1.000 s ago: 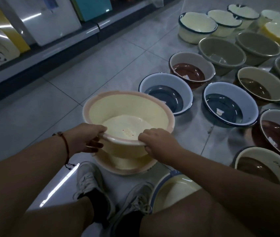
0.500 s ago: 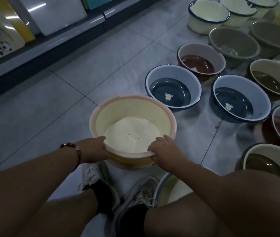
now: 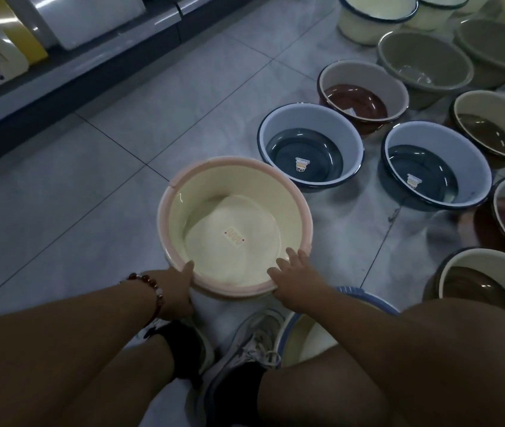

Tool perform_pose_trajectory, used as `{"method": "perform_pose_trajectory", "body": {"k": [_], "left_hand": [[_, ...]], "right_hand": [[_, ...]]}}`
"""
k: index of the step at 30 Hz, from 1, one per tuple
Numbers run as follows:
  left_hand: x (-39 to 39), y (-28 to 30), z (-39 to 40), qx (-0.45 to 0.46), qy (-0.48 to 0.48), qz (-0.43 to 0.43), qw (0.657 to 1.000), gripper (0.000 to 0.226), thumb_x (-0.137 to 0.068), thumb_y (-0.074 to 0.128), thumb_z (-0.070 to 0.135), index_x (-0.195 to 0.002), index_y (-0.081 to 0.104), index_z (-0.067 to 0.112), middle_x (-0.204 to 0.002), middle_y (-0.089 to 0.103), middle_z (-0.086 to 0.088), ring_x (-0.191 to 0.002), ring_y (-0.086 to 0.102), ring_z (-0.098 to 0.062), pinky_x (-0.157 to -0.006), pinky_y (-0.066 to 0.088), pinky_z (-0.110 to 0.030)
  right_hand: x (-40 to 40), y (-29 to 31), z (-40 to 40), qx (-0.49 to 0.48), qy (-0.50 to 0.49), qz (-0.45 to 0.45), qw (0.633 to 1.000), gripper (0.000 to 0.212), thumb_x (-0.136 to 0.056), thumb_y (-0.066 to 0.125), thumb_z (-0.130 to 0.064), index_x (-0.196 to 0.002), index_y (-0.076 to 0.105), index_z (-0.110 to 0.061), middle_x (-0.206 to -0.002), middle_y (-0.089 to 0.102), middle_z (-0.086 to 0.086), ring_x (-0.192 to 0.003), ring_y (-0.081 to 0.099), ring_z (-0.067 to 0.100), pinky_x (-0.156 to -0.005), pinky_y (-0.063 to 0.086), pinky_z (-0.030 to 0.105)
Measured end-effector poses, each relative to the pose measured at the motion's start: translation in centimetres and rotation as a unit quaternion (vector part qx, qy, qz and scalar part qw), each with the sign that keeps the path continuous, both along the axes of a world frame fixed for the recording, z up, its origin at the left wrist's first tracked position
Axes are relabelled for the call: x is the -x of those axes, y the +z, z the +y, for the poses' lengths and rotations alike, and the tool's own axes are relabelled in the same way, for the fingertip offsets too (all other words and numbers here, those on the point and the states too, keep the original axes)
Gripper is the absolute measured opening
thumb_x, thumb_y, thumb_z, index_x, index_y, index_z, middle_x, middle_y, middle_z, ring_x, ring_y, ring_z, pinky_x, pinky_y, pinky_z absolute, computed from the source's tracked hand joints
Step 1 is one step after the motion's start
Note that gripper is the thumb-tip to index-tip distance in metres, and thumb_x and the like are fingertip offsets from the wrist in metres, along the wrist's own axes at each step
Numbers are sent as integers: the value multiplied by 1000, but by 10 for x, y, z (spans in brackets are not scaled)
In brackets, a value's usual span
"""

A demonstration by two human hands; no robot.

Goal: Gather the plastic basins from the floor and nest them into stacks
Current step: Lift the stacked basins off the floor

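A cream basin with a pink rim (image 3: 236, 192) sits on the floor in front of my shoes, nested in another of the same kind whose edge barely shows below it. My left hand (image 3: 172, 288) holds its near-left rim, thumb over the edge and fingers hidden outside the wall. My right hand (image 3: 296, 277) rests on the near-right rim with its fingers lying fairly straight across it.
Two blue basins (image 3: 309, 124) (image 3: 448, 140) stand just right of it, with red-brown (image 3: 365, 72), grey (image 3: 423, 47) and cream basins behind and to the right. A blue-rimmed basin (image 3: 365, 295) lies under my right knee. A low shelf base (image 3: 69, 75) runs along the left.
The cream basin has gone down from above the lower one to sit fully inside it. My right hand's fingers have loosened from gripping the rim to lying on it.
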State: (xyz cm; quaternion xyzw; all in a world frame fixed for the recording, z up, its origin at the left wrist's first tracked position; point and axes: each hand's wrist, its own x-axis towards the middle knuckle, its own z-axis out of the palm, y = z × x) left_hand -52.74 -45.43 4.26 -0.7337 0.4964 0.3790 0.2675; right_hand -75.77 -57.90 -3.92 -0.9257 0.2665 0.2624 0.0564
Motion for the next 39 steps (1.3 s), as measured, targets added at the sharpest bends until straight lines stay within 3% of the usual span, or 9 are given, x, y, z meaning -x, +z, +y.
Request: {"method": "perform_pose_trajectory", "body": {"k": [3,5,7,9,13,16,21,27,39], "left_hand": [[9,-4,4,-19,-43,1,999,92,-87,57,56,-155,14,14,-154,37,-7,-136,43,-24,-107,37,-31],[11,0,2,-16,-74,12,997,75,-88,57,55,-149,32,19,-150,42,-4,-133,46,-22,-105,38,-29],[12,1,-3,-17,-88,10,996,78,-90,54,56,-152,25,19,-156,31,-7,-138,40,-25,-109,36,-33],[13,3,-13,8,-103,-2,995,79,-91,50,57,-154,18,21,-158,24,-8,-140,37,-28,-111,36,-40],[24,9,-30,62,-131,-10,989,71,-94,46,54,-153,21,24,-156,28,-8,-136,41,-28,-108,39,-41],[29,10,-37,77,-146,-15,986,70,-94,47,54,-152,22,26,-154,30,-8,-133,44,-28,-106,41,-42],[26,9,-41,74,-142,-9,987,69,-94,46,54,-152,23,26,-154,31,-8,-133,44,-29,-106,41,-41],[18,12,-47,53,-125,3,991,69,-95,46,53,-153,22,24,-154,31,-9,-135,42,-29,-108,38,-39],[22,51,-64,116,-116,-7,986,64,-96,44,51,-152,27,22,-150,41,-6,-132,46,-27,-103,41,-36]], "right_hand": [[9,13,-15,-60,-56,-75,994,55,-91,56,-42,-141,46,-21,-145,46,8,-138,35,33,-117,26,48],[16,26,-26,-76,-184,-190,961,38,-86,61,-39,-120,60,-23,-119,60,1,-112,55,22,-97,47,38],[25,32,-39,-47,-316,-252,914,13,-85,59,-33,-90,60,-21,-91,61,-3,-84,58,19,-69,48,31],[37,28,-51,-35,-391,-195,899,8,-88,53,-25,-86,57,-19,-87,61,1,-79,58,20,-65,47,29],[60,-5,-47,-143,-336,92,926,49,-88,57,-31,-136,50,-22,-136,52,7,-121,52,30,-104,43,44],[62,-25,-32,-164,-248,160,941,56,-89,57,-30,-143,43,-23,-142,48,8,-127,48,31,-108,38,46],[56,-30,-29,-80,-168,159,970,39,-94,56,-26,-132,54,-17,-129,54,9,-119,50,28,-103,37,44],[57,-13,-63,12,-199,126,972,33,-94,54,-24,-125,59,-17,-124,55,9,-116,50,28,-98,40,41],[100,112,-122,93,-257,-7,962,23,-79,64,-17,-99,73,-25,-102,68,2,-94,64,26,-77,51,32]]}}
